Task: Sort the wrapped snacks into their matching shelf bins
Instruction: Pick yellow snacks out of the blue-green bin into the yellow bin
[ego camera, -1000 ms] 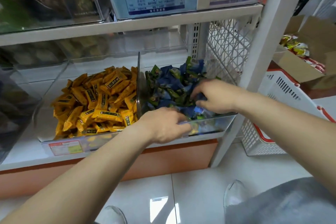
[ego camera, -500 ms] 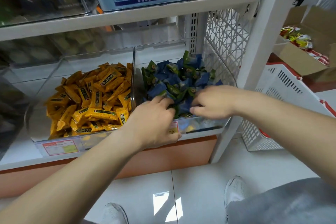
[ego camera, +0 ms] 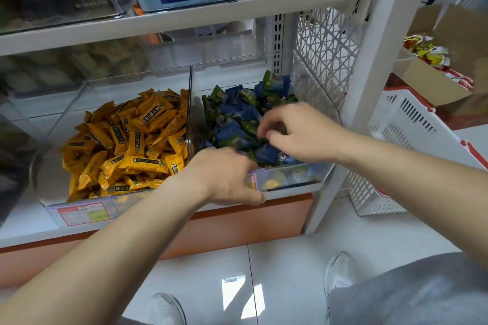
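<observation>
Right hand point(ego camera: 298, 132): hovering over the near part of the clear plastic right-hand bin point(ego camera: 287, 179), fingers curling together and pinching at the heap of blue and green wrapped snacks point(ego camera: 237, 113); whether a wrapper is actually being gripped, cannot tell, the fingertips being blurred. Left hand point(ego camera: 224, 177): reaching in over the bin's near front lip, knuckles up, fingers bending down toward the near-left corner of the same heap; whether it is closing on anything is hidden by the back of the hand. Blue and green snacks: lying piled in the right bin, highest toward the far side. Left of it, across a clear divider wall: a clear plastic left-hand bin point(ego camera: 79, 208) holding yellow-orange wrapped snack bars point(ego camera: 126, 145), apparently all of one kind. Right of the white shelf post point(ego camera: 364, 60): a white slatted basket with red trim point(ego camera: 412, 134), and farther right a brown cardboard box point(ego camera: 449, 60) of red and yellow packets. Handling note, as judgement: the step appears to be picking through the blue-green heap for strays; spreading the pile with the left hand while lifting single wrappers with the right, and checking each colour before dropping it, should be serving best.
</observation>
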Available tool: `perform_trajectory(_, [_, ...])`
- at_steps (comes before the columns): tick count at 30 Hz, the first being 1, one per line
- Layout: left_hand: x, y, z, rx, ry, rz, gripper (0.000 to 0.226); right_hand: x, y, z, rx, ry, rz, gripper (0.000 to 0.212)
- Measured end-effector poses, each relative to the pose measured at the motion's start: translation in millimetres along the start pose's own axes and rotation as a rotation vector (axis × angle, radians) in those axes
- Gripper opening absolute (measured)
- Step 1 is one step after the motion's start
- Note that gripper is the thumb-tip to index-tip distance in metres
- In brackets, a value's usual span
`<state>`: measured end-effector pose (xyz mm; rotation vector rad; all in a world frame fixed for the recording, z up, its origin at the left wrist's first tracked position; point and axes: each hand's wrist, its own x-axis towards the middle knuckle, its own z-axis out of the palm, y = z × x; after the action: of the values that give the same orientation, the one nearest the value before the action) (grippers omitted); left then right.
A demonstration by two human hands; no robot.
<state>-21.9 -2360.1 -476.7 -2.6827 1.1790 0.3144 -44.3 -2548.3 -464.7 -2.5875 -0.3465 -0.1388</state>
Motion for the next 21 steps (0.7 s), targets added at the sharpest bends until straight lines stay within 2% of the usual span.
perform_trajectory(1, [-0.8, -2.1, -0.4, 0.041, -0.007, -0.015, 0.048, -2.9, -0.9, 4.0, 0.134, -0.143, 0.054, 0.019])
perform_trajectory(2, [-2.1, -3.8, 0.0, 0.073, -0.012, -0.022, 0.050, -4.6, 2.3, 9.3, 0.156, -0.284, 0.091, 0.019])
perform_trajectory(5, [-5.8, -4.6, 2.5, 0.097, -0.015, -0.027, 0.055, -7.2, 12.0, 13.9, -0.222, -0.569, 0.114, 0.033])
perform_trajectory(7, [-8.4, -2.5, 1.5, 0.061, -0.008, -0.055, 0.054, -4.3, 15.2, 15.8, -0.285, -0.591, 0.138, 0.034])
perform_trajectory(10, [-15.1, 3.5, 3.1, -0.043, 0.016, -0.072, 0.051, 2.9, 6.8, 11.2, -0.174, -0.621, 0.194, 0.036])
perform_trajectory(14, [-30.4, 6.1, 15.4, -0.234, 0.050, -0.070, 0.069, 14.0, 4.0, 10.1, -0.133, -0.670, 0.225, 0.035])
perform_trajectory(17, [-32.3, 3.3, 19.2, -0.255, 0.097, -0.078, 0.063, 22.7, -1.0, 20.1, -0.114, -0.743, 0.247, 0.022])
perform_trajectory(21, [-32.5, 11.1, 24.6, -0.260, 0.212, -0.104, 0.048, 29.6, -3.1, 30.1, -0.112, -0.737, 0.248, 0.009])
